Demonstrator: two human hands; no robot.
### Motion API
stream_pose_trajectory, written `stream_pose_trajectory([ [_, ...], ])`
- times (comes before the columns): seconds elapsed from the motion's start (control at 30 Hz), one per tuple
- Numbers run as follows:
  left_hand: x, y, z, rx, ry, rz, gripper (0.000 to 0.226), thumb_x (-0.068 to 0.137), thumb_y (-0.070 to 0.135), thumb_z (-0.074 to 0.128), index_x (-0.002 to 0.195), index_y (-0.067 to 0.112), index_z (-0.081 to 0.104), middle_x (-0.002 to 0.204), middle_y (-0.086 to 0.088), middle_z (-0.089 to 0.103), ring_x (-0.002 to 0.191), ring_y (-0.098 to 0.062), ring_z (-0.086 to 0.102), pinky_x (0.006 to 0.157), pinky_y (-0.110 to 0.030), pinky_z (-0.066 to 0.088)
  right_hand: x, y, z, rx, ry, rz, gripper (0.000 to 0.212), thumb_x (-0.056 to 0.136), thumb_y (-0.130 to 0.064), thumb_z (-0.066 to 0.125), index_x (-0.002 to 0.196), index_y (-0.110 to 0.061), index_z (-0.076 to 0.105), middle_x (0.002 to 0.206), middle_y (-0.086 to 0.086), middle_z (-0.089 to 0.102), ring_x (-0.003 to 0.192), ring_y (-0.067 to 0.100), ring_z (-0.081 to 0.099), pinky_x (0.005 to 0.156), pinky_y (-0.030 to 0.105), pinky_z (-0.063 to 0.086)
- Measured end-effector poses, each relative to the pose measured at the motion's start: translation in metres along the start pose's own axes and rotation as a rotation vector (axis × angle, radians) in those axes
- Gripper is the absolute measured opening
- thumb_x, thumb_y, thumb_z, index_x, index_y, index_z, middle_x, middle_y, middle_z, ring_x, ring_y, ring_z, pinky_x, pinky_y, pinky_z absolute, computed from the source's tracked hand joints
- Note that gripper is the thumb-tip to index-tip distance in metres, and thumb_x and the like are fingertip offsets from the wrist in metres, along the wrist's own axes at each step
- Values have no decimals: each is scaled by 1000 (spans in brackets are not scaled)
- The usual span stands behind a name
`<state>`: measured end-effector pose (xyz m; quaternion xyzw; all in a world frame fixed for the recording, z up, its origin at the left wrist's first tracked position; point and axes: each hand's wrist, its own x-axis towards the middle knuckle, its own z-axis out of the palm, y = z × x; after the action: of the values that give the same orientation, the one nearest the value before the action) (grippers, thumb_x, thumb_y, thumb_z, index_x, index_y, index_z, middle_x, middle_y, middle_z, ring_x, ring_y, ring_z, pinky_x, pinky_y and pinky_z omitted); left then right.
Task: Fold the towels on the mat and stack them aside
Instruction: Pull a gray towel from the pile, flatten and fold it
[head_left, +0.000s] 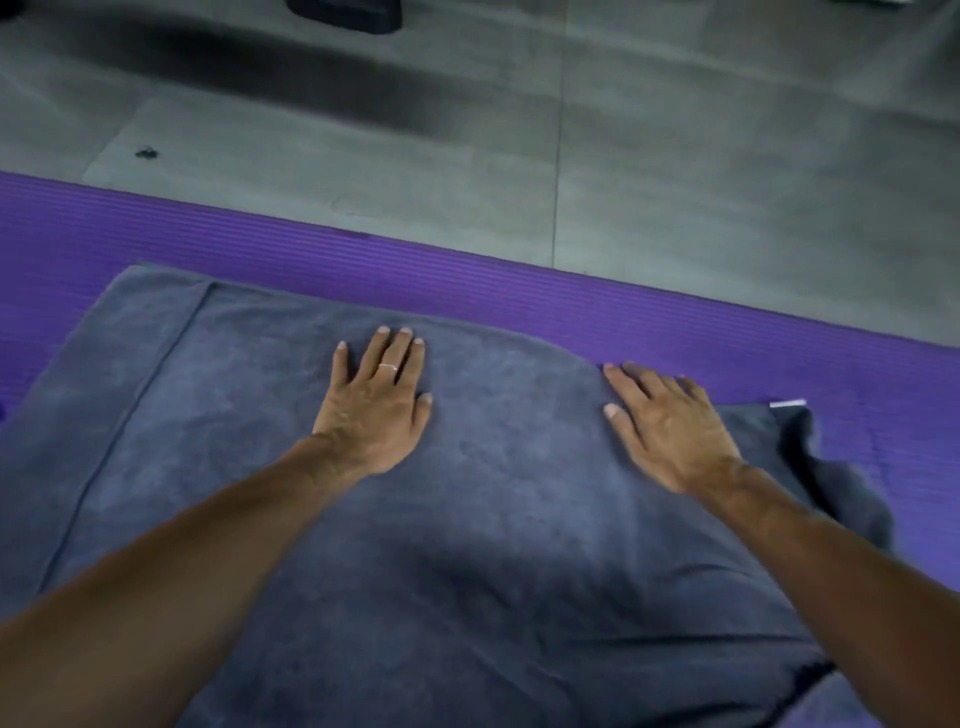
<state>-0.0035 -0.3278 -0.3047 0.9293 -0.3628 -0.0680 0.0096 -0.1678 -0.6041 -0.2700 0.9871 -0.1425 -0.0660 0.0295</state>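
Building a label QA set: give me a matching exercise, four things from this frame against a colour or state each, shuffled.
Column A:
1. towel
2. mat
3. left hand
4. white tag

Column B:
a. purple, ribbed
b. wears a ring, lies flat on the towel
c. at the towel's right corner
d. grey, spread on the mat

Pairs: 1-d, 2-a, 3-b, 4-c

Both hands, left hand (375, 402) and right hand (670, 426), seemingly press flat on grey towel (493, 519).
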Motion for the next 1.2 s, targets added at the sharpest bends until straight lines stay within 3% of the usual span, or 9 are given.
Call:
stream_pose_trajectory([
  [0.07, 3, 19, -10, -49, 21, 34, 68, 94, 45, 25, 148, 5, 32, 155, -15, 28, 145, -34, 22, 114, -57, 17, -5, 31, -14, 15, 75, 89, 49, 89, -26, 37, 130, -6, 56, 105, 17, 67, 95, 38, 64, 83, 52, 49],
  [0.13, 7, 50, -20, -83, 55, 137, 75, 88, 51, 19, 143, 5, 42, 150, -15, 39, 142, -34, 31, 112, -56, 23, -8, 61, -23, 50, 7, 231, 51, 86, -12, 48, 137, -8, 49, 115, 17, 63, 104, 39, 60, 87, 51, 45],
  [0.27, 15, 132, -30, -101, -99, 250, 68, 96, 50, 30, 154, 16, 17, 162, -3, 13, 149, -24, 6, 118, -48, 6, -15, 100, -15, 2, -188, 253, 53, 85, -26, 57, 136, -23, 49, 128, 6, 57, 121, 28, 50, 105, 43, 33],
  [0.43, 31, 198, -29, -113, -135, 229, 74, 96, 47, 42, 155, 20, 6, 163, -1, 6, 149, -22, 0, 120, -48, 4, -9, 129, -20, 61, -94, 275, 23, 85, -30, 57, 106, -25, 65, 111, 4, 66, 113, 27, 53, 97, 40, 34],
  [0.6, 45, 206, -30, -60, -181, 202, 77, 96, 51, 43, 155, 19, 6, 163, -2, 4, 150, -22, -3, 120, -50, 2, -7, 164, -18, 216, 27, 358, 21, 87, -45, 63, 83, -26, 54, 105, 6, 64, 111, 30, 53, 96, 43, 34],
  [0.83, 85, 230, -36, -195, -1, 44, 53, 102, 35, 36, 150, 16, 28, 148, -10, 39, 140, -28, 29, 118, -45, 15, -22, 183, -1, 308, 211, 303, 19, 92, -36, 62, 93, -20, 53, 74, -2, 52, 93, 31, 59, 97, 41, 29],
  [0.93, 104, 242, -38, -148, 29, 33, 41, 98, 29, 44, 139, 19, 45, 134, -9, 51, 126, -29, 43, 108, -43, 27, -27, 193, 4, 295, 195, 302, 27, 88, -32, 64, 110, -18, 56, 87, 5, 66, 102, 29, 57, 97, 41, 29],
  [1.03, 114, 251, -37, 30, 17, 91, 27, 96, 26, 48, 122, 20, 55, 119, -6, 58, 114, -27, 49, 100, -42, 32, -29, 212, 7, 308, 22, 354, 43, 81, -27, 67, 121, -24, 52, 97, 6, 68, 107, 29, 56, 97, 41, 34],
  [1.2, 118, 256, -34, 135, 29, 74, 28, 91, 18, 53, 119, 17, 55, 114, -7, 58, 109, -28, 51, 95, -42, 35, -26, 248, -6, 329, -47, 533, 30, 83, -18, 62, 110, -29, 58, 108, 13, 66, 105, 37, 61, 89, 39, 48],
])
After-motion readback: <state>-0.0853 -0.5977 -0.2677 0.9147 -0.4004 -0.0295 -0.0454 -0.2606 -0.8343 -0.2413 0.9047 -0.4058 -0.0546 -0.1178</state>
